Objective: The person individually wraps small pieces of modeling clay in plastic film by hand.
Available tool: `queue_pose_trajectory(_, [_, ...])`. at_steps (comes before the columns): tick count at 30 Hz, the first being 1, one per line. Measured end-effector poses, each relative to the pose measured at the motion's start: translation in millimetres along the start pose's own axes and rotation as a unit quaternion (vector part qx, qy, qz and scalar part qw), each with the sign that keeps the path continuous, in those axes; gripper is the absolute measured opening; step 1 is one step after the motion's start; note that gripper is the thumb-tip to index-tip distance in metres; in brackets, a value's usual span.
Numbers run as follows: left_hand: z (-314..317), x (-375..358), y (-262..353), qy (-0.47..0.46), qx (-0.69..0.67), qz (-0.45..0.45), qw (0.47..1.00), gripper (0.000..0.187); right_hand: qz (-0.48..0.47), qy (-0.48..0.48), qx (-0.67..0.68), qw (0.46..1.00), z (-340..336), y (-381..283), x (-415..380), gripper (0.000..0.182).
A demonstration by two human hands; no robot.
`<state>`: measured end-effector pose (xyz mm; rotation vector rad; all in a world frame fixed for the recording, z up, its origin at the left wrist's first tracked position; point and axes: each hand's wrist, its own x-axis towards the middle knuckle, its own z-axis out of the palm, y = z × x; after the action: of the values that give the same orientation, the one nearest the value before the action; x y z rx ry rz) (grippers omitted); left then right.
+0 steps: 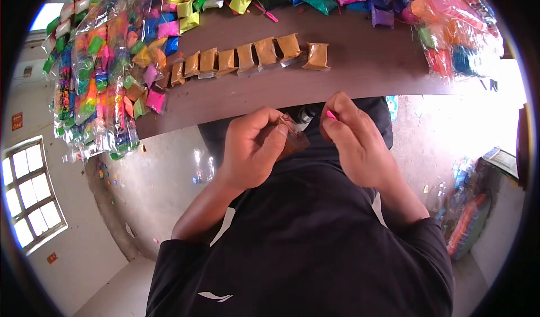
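My left hand point(253, 145) pinches a small brown packet point(295, 141) in clear wrapping, close to my lap. To its right, my right hand point(357, 140) has its fingers closed around a small pink object point(331, 114), of which only a bit shows between thumb and forefinger. The two hands are apart, just in front of the table edge. Beyond them, several orange-brown packets stand in a row on the brown table point(360, 64), and one more packet point(318, 56) sits at the row's right end.
Clear bags of colourful packets point(95, 92) hang over the table's left edge, with more bags point(458, 33) at the right. Loose coloured packets point(242, 1) lie along the back beside a pink-handled tool point(271, 16). Plastic-wrapped items point(467, 221) stand on the floor at right.
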<state>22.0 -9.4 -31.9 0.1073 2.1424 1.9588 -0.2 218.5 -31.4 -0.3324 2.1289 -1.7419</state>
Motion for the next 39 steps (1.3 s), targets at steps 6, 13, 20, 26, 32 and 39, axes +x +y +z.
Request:
queue_pose_trajectory(6, [-4, 0, 2, -0.025, 0.010, 0.032, 0.999, 0.017, -0.060, -0.002, -0.023, 0.998, 4, -2, -1, 0.019])
queue_pose_trajectory(13, [-6, 0, -1, -0.033, -0.048, 0.003, 0.998, 0.018, -0.022, -0.071, -0.109, 0.991, -5, 0, 0, 0.027])
queue_pose_trajectory(20, [-4, 0, -3, -0.035, -0.064, -0.006, 0.997, 0.015, 0.031, -0.084, -0.055, 0.995, -1, 2, 2, 0.022])
queue_pose_trajectory(26, [-7, -2, -1, -0.039, -0.066, -0.019, 0.997, 0.014, 0.001, -0.049, 0.066, 0.997, 7, 2, 0, 0.014])
queue_pose_trajectory(32, [-6, 0, 0, -0.051, -0.052, -0.016, 0.997, 0.015, -0.050, -0.012, 0.015, 0.999, 8, 1, 1, 0.004])
queue_pose_trajectory(39, [-6, 0, 1, -0.062, -0.044, -0.011, 0.997, 0.015, -0.076, -0.037, -0.014, 0.996, 8, 5, 1, 0.007])
